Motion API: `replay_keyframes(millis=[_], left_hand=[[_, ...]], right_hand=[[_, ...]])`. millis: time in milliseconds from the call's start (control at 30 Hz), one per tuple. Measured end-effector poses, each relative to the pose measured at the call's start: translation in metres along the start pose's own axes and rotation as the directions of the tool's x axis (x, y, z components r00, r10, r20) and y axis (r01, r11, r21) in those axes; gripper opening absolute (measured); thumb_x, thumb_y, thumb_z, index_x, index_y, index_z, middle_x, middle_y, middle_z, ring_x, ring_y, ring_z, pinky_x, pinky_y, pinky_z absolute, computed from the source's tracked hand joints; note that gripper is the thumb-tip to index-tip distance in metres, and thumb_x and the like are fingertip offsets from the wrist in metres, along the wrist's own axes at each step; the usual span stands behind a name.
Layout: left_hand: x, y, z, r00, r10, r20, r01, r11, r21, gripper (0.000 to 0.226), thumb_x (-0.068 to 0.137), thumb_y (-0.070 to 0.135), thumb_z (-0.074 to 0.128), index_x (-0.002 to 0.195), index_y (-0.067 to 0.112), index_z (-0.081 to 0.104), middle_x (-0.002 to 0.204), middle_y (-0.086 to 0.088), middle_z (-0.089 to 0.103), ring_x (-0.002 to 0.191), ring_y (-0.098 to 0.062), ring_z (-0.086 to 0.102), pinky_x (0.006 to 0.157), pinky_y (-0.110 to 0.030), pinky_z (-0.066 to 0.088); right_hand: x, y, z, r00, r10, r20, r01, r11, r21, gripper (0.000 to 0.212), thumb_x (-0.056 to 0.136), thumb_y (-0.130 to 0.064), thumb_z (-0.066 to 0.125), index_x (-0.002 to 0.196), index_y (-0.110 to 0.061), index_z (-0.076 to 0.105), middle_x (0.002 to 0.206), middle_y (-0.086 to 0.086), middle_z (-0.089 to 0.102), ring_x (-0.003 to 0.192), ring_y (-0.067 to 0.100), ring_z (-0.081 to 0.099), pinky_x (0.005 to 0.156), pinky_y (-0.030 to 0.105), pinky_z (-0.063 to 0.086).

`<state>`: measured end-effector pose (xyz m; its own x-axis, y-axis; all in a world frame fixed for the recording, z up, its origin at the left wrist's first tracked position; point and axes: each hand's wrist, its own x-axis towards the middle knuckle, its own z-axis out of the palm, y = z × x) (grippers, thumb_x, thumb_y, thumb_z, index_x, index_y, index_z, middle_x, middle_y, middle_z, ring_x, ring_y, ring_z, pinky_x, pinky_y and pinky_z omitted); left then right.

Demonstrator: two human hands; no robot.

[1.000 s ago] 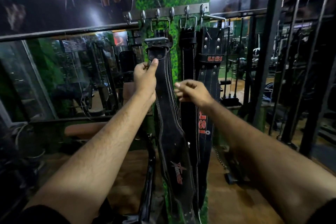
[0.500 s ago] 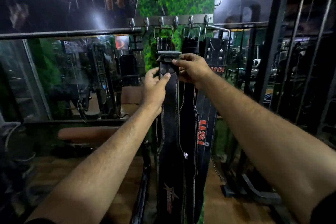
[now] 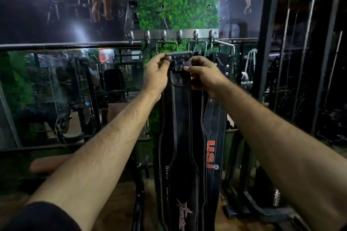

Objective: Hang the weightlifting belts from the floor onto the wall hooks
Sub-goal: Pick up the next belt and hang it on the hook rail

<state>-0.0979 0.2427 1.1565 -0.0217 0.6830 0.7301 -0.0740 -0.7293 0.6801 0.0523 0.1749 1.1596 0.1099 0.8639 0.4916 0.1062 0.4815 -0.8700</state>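
From the head view I recorded both arms raised toward the hook rail (image 3: 176,34), a metal strip with a row of hooks fixed across the green turf panel (image 3: 178,0). The left hand (image 3: 155,75) gripped the upper end of the front black belt (image 3: 178,137), its fingers curled round the left end of the metal buckle (image 3: 179,54). The right hand (image 3: 204,75) pinched the same belt's top from the right side, thumb and fingers closed on the leather just below the buckle. The buckle sat just beneath the rail, level with the wire loops hanging from the hooks; I could not tell whether it was caught on a hook. The belt hung straight down between my forearms, its wide section low in frame and a red star logo near the bottom edge. Just to its right, partly behind it, hung a second belt (image 3: 214,137) with red lettering, its top behind the right hand. Mirrors (image 3: 65,90) lay to the left below a dark poster (image 3: 62,2), and a black machine frame (image 3: 300,62) stood to the right.
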Motion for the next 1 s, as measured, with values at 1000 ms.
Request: replay_keyframes(millis=[1000], left_hand=[[0.099,-0.022,0.071,0.942,-0.150,-0.301,0.240,0.926,0.292,0.029,0.090,0.038,0.070,0.079,0.012,0.072,0.076,-0.001,0.070,0.073,-0.021,0.068,0.056,-0.024,0.043]], right_hand=[[0.083,0.023,0.003,0.889,-0.241,-0.388,-0.080,0.753,-0.653,0.039,0.096,-0.044,0.060,0.126,-0.021,0.062,0.119,0.008,0.072,0.110,0.032,0.066,0.091,0.038,0.052]])
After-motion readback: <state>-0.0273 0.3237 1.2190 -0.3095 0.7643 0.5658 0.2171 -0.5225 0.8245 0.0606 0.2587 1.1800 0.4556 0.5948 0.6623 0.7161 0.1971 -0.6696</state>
